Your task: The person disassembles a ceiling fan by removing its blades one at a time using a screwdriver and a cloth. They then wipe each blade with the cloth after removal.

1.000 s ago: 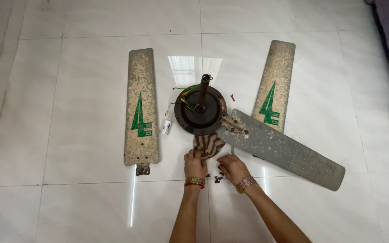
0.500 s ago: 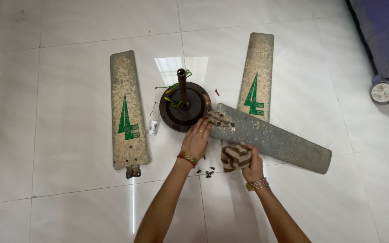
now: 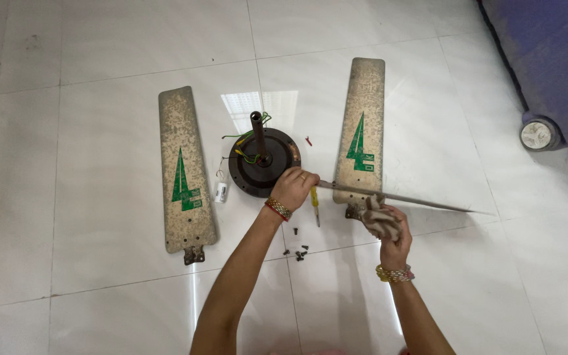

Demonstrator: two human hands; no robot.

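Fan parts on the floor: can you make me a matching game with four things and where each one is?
Things:
1. cloth
2. screwdriver
3. screws
4. rod

Places:
A. standing upright on the round motor
B. loose on the tile between the two arms
C. bunched in the right hand
D. lying on the floor just below the left hand

Pairs: 1-C, 2-D, 3-B, 4-A

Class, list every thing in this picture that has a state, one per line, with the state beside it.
Fan motor: on the floor, rod upright, wires loose.
Left blade: detached, flat on tiles.
Right blade: detached, flat.
Third blade: tipped on edge, root held by left hand.
Cloth: bunched in right hand.
Screws: loose on floor.
Screwdriver: lying unused.
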